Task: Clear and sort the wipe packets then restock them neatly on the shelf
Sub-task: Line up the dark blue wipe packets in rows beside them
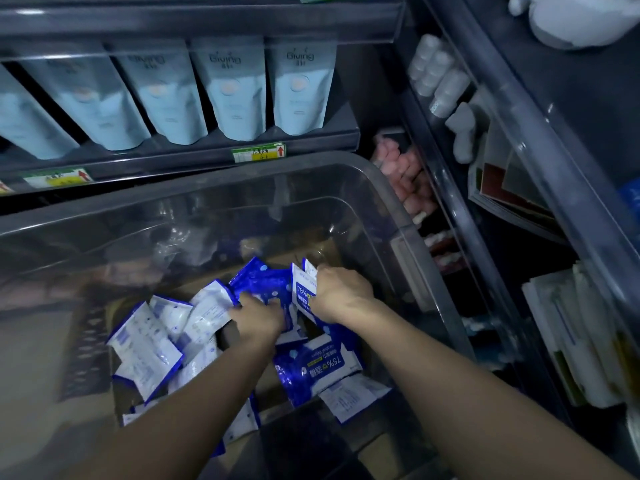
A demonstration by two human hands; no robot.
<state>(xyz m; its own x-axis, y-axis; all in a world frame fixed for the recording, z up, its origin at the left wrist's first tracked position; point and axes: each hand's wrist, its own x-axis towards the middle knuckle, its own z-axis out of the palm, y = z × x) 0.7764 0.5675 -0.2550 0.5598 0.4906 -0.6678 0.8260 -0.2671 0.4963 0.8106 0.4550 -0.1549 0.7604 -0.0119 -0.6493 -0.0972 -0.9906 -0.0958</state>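
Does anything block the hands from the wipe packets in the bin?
Nothing visible: inside the clear plastic bin, the right hand grips upright blue-and-white wipe packets; the left hand digs into the loose pile.

Dim, bluish light; glare streaks on clear bin wall (381, 209); wide-angle bending, soft blur at edges.

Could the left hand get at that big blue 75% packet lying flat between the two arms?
Probably yes. The big blue packet lies face up in the clear bin, nothing covering its face, near the left hand, whose fingers are down among other packets.
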